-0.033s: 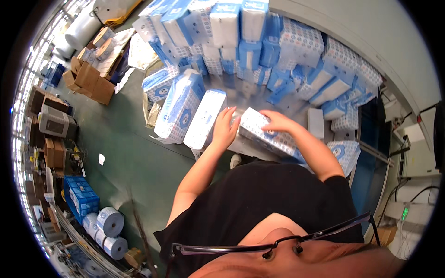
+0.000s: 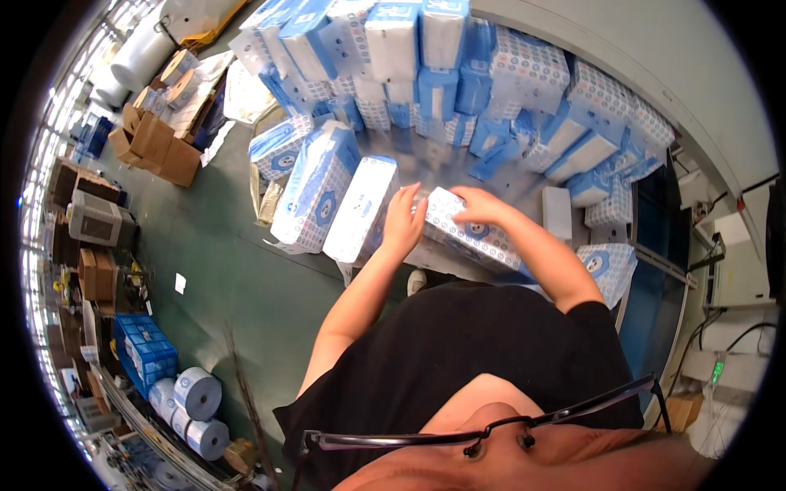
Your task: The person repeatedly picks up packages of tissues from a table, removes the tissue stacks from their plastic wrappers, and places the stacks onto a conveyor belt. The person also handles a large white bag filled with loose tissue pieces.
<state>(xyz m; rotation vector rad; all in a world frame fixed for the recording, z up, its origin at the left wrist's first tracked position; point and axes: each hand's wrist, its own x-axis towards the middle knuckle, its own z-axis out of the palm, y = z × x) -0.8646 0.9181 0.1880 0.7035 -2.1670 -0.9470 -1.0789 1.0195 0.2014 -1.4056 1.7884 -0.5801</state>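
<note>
My right hand point(image 2: 485, 208) lies over the far left part of a long pack point(image 2: 483, 245), thumb and fingers bent around its top edges. The pack is white with a small blue print and stands in front of my body. Beside its left end is my left hand point(image 2: 403, 222), fingers stretched upward, with the fingertips close to that end; whether they touch it I cannot tell. Left of this hand a white and blue pack point(image 2: 360, 209) stands on the metal table point(image 2: 422, 159). A larger blue and white pack point(image 2: 315, 196) stands further left.
Stacked blue and white packs point(image 2: 438, 90) line the table's far side. A small white box point(image 2: 557, 214) and another printed pack point(image 2: 607, 270) are on the right. Across the green floor point(image 2: 217, 270) stand a cardboard box point(image 2: 155, 147), a blue crate point(image 2: 146, 348) and printed film rolls point(image 2: 198, 393).
My right hand has shifted very slightly away from me on the pack. My left hand stays beside the pack's end with hardly any movement.
</note>
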